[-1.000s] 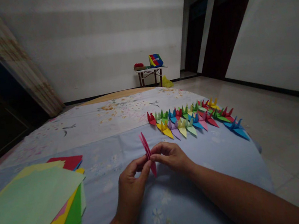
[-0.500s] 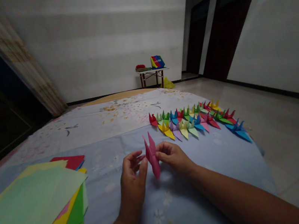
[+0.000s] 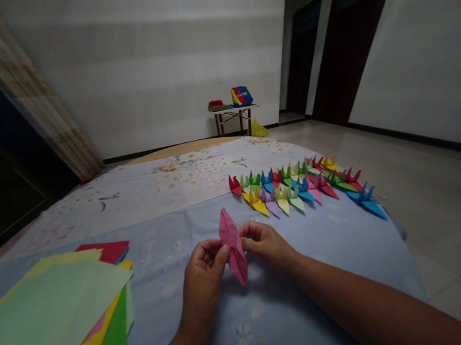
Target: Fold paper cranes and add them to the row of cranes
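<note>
A folded piece of pink paper point(image 3: 235, 253), long and pointed at top and bottom, is held upright above the blue floral tablecloth. My left hand point(image 3: 205, 264) pinches its left edge near the middle, thumb in front. On the opposite edge, my right hand point(image 3: 265, 242) grips it between thumb and curled fingers. Behind and to the right stand rows of folded paper cranes point(image 3: 286, 198) in several colours. One blue crane point(image 3: 366, 201) sits apart at their right end.
At the left lies a stack of coloured paper sheets point(image 3: 56, 314), pale green on top. A white floral cloth point(image 3: 170, 176) covers the far part of the table. Against the back wall stands a small table point(image 3: 234, 112) bearing a colourful box point(image 3: 242, 96).
My left fingers, earlier apart beside the paper, have closed on its left edge. The pink paper has turned from nearly edge-on to show its broad face.
</note>
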